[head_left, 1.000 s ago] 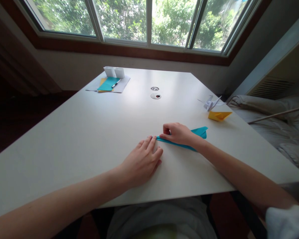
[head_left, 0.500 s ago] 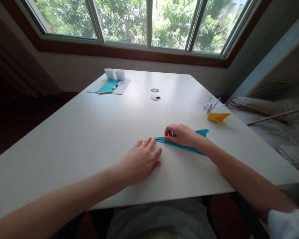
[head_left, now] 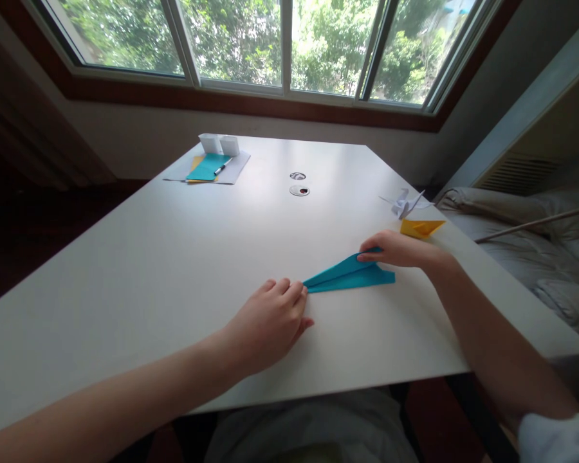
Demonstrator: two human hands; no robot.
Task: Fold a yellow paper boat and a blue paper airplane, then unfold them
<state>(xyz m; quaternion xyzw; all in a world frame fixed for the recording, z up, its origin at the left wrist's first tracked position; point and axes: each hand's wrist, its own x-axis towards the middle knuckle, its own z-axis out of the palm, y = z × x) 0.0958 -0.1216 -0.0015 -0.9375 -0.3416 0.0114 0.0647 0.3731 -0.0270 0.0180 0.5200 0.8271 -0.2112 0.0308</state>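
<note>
A folded blue paper plane [head_left: 352, 276] lies on the white table [head_left: 174, 257], its pointed nose toward the left. My left hand [head_left: 267, 318] rests flat on the table, fingertips touching the nose. At the plane's far rear edge, my right hand [head_left: 398, 249] presses its fingers down on the upper wing fold.
A yellow paper boat [head_left: 421, 227] and a white paper crane [head_left: 405, 202] sit just beyond my right hand. Far left are sheets of blue paper [head_left: 205, 166] with a pen [head_left: 222, 166] and two white boxes [head_left: 218, 143]. Two round cable holes [head_left: 300, 190] mark the table's middle.
My right hand slid from the plane's nose rightward along the fold to its rear end. The plane now shows fully and lies turned more level. My left hand stayed at the nose.
</note>
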